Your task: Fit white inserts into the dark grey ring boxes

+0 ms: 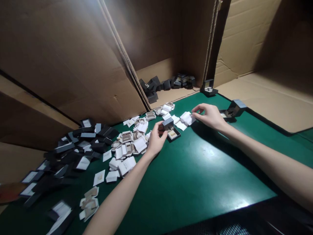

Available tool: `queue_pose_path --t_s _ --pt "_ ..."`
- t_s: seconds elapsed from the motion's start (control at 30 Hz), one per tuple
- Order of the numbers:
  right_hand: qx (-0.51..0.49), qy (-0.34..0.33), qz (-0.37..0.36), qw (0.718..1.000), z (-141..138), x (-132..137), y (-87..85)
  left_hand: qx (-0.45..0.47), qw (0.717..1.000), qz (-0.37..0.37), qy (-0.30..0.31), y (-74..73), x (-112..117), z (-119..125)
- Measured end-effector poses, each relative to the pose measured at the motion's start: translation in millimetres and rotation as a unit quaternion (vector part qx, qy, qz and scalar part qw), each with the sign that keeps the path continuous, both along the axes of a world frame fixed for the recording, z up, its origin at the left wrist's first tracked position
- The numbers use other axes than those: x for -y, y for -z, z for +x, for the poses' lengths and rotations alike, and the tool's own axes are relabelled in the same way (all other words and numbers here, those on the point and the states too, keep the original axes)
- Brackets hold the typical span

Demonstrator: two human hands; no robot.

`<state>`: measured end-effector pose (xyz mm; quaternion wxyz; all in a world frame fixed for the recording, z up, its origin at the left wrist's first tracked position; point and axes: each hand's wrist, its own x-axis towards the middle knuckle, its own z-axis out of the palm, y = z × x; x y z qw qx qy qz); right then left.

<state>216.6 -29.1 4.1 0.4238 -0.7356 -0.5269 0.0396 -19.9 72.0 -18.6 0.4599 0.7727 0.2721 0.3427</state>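
My left hand [156, 138] grips a small dark hinged box [171, 128] that stands open on the green table [195, 176], its pale insert showing. My right hand [209, 116] pinches a white folded card [187, 118] from the loose cards just right of that box. A second open dark box [233, 109] sits right behind my right hand, close to the wrist.
White cards and pale inserts [129, 147] lie scattered left of my hands. A heap of dark boxes [70, 153] fills the left side. More dark boxes [166, 84] lie inside a cardboard carton at the back, with one open box [209, 87] by it. Cardboard walls [73, 58] ring the table.
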Motion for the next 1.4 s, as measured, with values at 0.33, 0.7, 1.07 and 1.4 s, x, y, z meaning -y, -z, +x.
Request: queue_pose_path --t_s 0.33,0.7,1.07,1.4 --pt "0.166 -0.248 -0.058 0.952 18 -1 6.9 0.006 1.0 0.012 0.009 0.6 -1 0" --pt "0.162 -0.232 -0.072 0.956 9 1 3.8 0.002 1.0 0.015 0.005 2.3 -1 0" --pt "0.256 -0.239 0.048 0.935 -7 -3 12.7 0.013 1.0 0.006 -0.006 4.8 -4 2" --pt "0.227 -0.248 -0.008 0.942 -20 -2 15.9 0.011 1.0 -0.01 -0.022 6.5 -5 2"
